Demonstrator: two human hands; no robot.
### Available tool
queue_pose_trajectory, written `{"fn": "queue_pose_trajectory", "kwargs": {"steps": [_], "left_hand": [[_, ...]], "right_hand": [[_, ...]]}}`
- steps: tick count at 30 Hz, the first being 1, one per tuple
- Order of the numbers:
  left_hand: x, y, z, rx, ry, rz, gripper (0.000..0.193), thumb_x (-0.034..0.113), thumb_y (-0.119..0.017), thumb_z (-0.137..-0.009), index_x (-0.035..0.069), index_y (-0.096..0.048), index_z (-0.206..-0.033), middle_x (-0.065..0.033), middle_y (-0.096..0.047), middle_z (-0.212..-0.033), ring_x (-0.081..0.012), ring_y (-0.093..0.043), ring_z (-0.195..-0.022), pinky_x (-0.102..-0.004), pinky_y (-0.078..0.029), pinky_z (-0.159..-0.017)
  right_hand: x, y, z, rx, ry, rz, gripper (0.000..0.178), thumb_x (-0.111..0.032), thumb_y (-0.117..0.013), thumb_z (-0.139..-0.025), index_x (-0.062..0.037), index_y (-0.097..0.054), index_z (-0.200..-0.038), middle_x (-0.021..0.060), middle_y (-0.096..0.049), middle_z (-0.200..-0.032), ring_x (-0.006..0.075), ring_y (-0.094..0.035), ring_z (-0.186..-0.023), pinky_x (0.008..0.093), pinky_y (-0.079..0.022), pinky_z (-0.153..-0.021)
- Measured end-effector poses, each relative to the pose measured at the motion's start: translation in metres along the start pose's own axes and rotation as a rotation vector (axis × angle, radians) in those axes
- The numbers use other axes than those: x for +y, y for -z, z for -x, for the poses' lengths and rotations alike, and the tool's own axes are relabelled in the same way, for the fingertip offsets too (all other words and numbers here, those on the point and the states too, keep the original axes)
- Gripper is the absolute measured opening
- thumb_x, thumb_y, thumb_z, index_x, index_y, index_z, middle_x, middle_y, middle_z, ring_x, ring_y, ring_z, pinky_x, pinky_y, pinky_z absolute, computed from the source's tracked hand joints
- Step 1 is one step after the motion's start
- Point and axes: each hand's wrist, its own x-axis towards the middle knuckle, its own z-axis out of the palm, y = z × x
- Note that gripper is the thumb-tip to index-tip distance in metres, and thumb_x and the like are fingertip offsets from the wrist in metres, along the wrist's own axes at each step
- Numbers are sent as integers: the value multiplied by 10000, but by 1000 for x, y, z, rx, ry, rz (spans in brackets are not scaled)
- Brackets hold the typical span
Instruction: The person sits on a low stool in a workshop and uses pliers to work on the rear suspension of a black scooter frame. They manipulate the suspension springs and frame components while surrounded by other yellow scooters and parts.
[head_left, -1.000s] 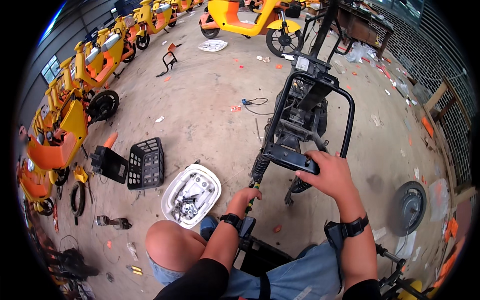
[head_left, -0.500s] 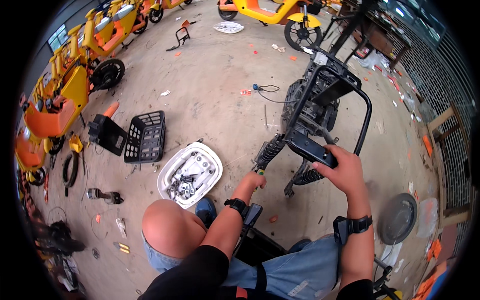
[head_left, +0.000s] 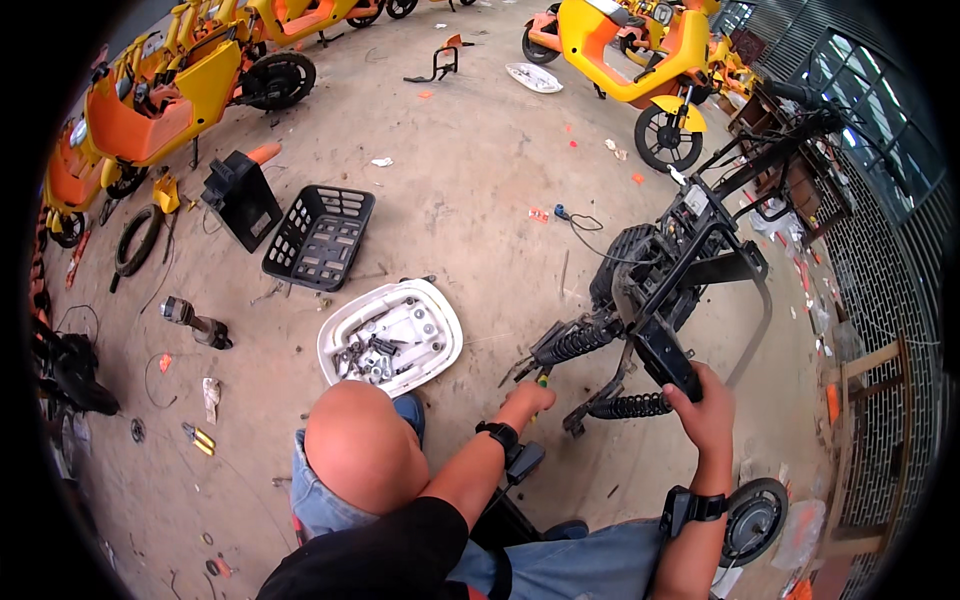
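Note:
My left hand (head_left: 530, 401) is closed around a tool with a green and yellow handle (head_left: 543, 380), probably a screwdriver; its tip cannot be made out. The fist is beside the lower end of a black coil-spring shock absorber (head_left: 580, 343). My right hand (head_left: 706, 412) grips the end of a black oblong housing (head_left: 668, 358) at the rear of a stripped scooter frame (head_left: 690, 240), thumb on top. The fingers underneath are partly hidden. A second shock absorber (head_left: 630, 406) hangs below that housing.
A white tray (head_left: 455, 345) of loose metal parts lies ahead of my knee. Beyond it are a black basket (head_left: 320, 238) and a black box (head_left: 240, 200). A power tool (head_left: 197, 322) and yellow-handled pliers (head_left: 200, 438) lie left; a wheel (head_left: 755, 522) lies right. Yellow scooters (head_left: 165, 105) stand behind.
The view has swung, so the tray and basket sit higher and the wheel lower. The scooter frame appears turned, with its handlebar now in sight. Both hands keep their holds.

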Motion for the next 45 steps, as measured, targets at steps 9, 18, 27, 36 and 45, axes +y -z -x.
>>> {"fn": "queue_pose_trajectory", "kwargs": {"steps": [9,18,27,36,45], "left_hand": [[-2,10,-21,176,-68,-36,435,265,-761,-632,-54,-717,-925,-221,-706,-962,-326,-699,-891,-400,-547,-747],[-7,29,-17,10,-27,-33,305,158,-709,-614,-24,-613,-840,-233,-635,-962,-358,-598,-849,-545,-416,-761],[-20,33,-9,93,-165,42,274,103,-679,-532,-78,-564,-702,-210,-614,-754,-317,-579,-649,-406,-441,-568],[-27,35,9,122,-216,41,333,115,-683,-544,-102,-654,-795,-263,-667,-861,-371,-681,-812,-413,-521,-665],[-6,35,-11,42,-103,-91,454,139,-697,-593,-58,-681,-1002,-222,-676,-1074,-360,-663,-1015,-452,-496,-802]], "right_hand": [[-6,-1,0,0,-15,50,521,-373,-791,-729,-24,-668,-1096,174,-695,-904,346,-684,-802,384,-535,-721],[-7,-4,0,20,16,37,519,-375,-788,-734,-28,-668,-1100,170,-697,-910,341,-688,-798,383,-538,-719],[-8,-2,-1,21,18,55,504,-369,-790,-730,-46,-670,-1098,153,-699,-912,327,-688,-794,375,-538,-718],[-5,-3,0,31,16,61,505,-366,-794,-724,-36,-672,-1086,153,-699,-907,329,-687,-796,375,-537,-718],[-5,-3,0,38,7,34,504,-377,-796,-716,-42,-678,-1073,149,-702,-907,323,-690,-798,376,-539,-722]]}}
